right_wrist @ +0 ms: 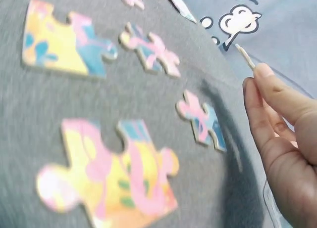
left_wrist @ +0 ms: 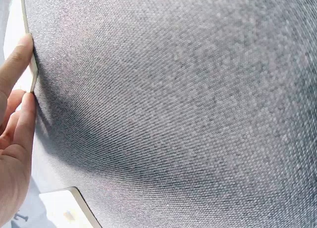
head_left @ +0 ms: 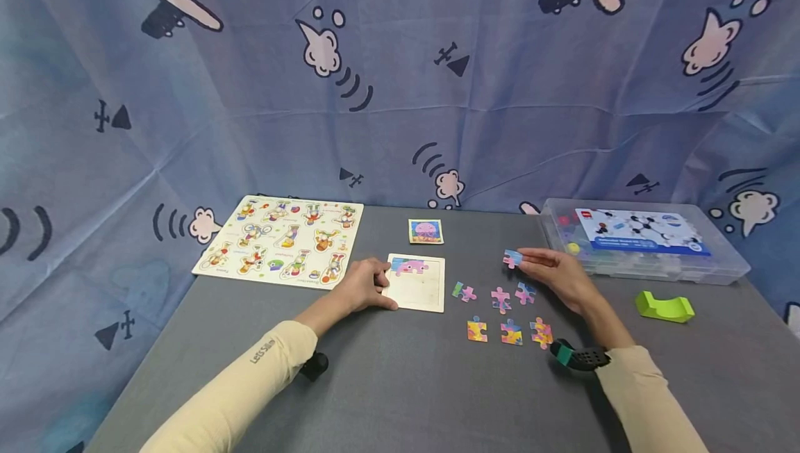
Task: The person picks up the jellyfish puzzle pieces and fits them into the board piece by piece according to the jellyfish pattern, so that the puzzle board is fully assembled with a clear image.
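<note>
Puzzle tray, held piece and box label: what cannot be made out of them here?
- Head view: the left hand hides part of the left edge of the tray.
- Head view: small print on the box label is too small to read.
- Left wrist view: the left frame edge cuts off most of the tray.
- Right wrist view: the held piece shows edge-on, hiding its printed face.

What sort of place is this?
Probably an indoor play or activity corner: loose jigsaw pieces and a board of cartoon figures lie on a gray tabletop, with an airplane-print curtain behind.
</note>
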### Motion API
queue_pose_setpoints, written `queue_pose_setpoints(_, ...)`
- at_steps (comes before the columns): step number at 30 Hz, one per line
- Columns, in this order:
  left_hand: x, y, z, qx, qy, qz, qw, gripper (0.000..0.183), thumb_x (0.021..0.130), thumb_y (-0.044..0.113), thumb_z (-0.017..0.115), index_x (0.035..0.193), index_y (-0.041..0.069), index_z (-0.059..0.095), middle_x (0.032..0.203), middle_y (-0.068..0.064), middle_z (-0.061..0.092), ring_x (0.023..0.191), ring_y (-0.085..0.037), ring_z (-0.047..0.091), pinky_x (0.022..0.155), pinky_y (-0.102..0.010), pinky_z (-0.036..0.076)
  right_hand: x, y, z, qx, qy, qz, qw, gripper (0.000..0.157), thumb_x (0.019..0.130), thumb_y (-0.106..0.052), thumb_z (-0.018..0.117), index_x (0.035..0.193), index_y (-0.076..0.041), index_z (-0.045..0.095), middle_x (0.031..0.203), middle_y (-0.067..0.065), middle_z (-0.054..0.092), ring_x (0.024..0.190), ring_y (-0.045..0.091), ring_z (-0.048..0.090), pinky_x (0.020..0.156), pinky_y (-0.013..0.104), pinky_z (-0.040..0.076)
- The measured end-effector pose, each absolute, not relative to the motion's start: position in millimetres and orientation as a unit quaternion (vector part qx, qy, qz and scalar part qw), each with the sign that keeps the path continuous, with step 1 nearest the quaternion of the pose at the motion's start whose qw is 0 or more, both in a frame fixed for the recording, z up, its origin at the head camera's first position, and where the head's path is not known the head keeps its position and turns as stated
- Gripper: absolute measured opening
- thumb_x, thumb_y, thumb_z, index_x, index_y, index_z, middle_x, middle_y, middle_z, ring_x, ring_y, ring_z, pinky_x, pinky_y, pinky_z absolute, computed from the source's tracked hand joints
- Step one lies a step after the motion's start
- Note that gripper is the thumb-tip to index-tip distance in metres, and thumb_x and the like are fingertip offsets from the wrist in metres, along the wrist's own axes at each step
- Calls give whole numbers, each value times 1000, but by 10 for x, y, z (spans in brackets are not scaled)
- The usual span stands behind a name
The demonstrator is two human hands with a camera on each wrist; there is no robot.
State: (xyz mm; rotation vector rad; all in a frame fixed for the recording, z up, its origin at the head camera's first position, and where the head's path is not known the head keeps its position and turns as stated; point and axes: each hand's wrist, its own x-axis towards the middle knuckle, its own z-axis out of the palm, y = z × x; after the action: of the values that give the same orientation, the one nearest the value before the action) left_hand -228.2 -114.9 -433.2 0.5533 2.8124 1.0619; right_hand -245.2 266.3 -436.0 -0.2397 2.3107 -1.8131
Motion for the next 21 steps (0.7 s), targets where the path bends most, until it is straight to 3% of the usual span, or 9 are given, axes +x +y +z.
queue_pose_setpoints(4,-2263,-1156,-4309,196,916,349,33,38,59,15,93,82,0,67,108,-15,64,73,-9,52,65,-21,47,-2465,2612,-4351,-79,776,-617,106,53,94,-14,62,134,15,42,102,-11,64,94,-1,60,83,17,51)
queue_pose_setpoints(7,-2266,-1152,-4312,191,918,346,34,34,59,14,93,74,4,63,114,-18,63,75,-10,52,66,-22,47,-2477,2568,-4344,-79,776,-616,109,53,93,-16,64,133,13,45,102,-11,64,94,0,61,83,18,51)
queue_pose_setpoints(15,-2275,-1135,-4320,172,924,339,44,35,59,15,93,74,3,64,121,-16,62,79,-11,52,71,-24,47,-2500,2429,-4335,-89,764,-628,117,50,93,-13,64,132,13,46,102,-10,65,94,2,60,84,20,52)
queue_pose_setpoints(21,-2276,-1119,-4321,169,925,339,44,35,58,14,93,78,3,66,117,-15,63,77,-12,52,72,-25,48,-2524,2313,-4350,-94,757,-636,116,49,93,-12,64,132,13,47,103,-9,64,94,2,60,85,21,51)
